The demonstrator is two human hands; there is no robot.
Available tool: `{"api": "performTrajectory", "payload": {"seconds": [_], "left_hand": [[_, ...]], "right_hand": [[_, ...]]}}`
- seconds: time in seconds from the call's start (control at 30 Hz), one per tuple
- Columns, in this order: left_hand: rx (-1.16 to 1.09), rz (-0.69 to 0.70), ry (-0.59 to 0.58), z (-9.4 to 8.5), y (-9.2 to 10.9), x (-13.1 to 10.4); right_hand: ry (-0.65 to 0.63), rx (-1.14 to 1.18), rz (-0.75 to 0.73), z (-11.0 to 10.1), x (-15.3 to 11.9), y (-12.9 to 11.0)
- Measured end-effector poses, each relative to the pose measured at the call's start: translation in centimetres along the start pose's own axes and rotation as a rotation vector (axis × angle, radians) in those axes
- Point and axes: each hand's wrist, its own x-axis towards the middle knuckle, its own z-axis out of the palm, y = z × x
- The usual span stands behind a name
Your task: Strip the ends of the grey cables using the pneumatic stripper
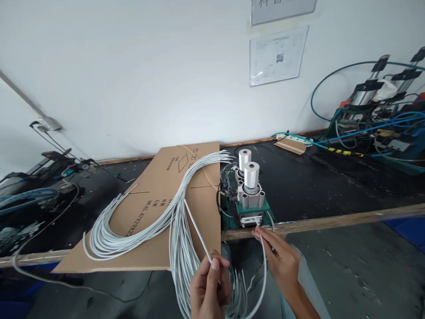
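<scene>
My left hand (211, 283) is closed on a white cable (198, 231), whose free length slants up and left over the cardboard. My right hand (277, 252) pinches a white cable (264, 274) close to its end, at the front slot of a small pneumatic press (253, 201) with two knurled silver cylinders. The cable's tip at the slot is hard to make out. Left of the press, a large bundle of white cables (142, 237) curves across a flat cardboard sheet (162, 177); some of it hangs over the table's front edge beside my left hand.
The black table (305, 190) has a wooden front edge. Machines with blue hoses stand at the far right (368, 110) and far left (49, 186). A power strip (294, 139) lies near the wall. Cables and a clear plastic sheet hang below the table.
</scene>
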Motion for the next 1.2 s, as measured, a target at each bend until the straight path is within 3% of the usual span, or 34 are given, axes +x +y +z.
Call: {"api": "performTrajectory", "payload": {"seconds": [0.3,0.63,1.2], "left_hand": [[0.001,-0.005,-0.024,-0.3,-0.4,0.0],[-0.013,-0.022,-0.042,-0.2,0.1,-0.3],[-0.011,-0.032,-0.051,-0.7,-0.3,-0.3]], "right_hand": [[0.008,-0.021,-0.018,0.3,0.4,-0.7],[0.003,-0.052,-0.058,0.6,-0.2,0.5],[-0.008,-0.067,-0.073,0.4,0.0,0.4]]}}
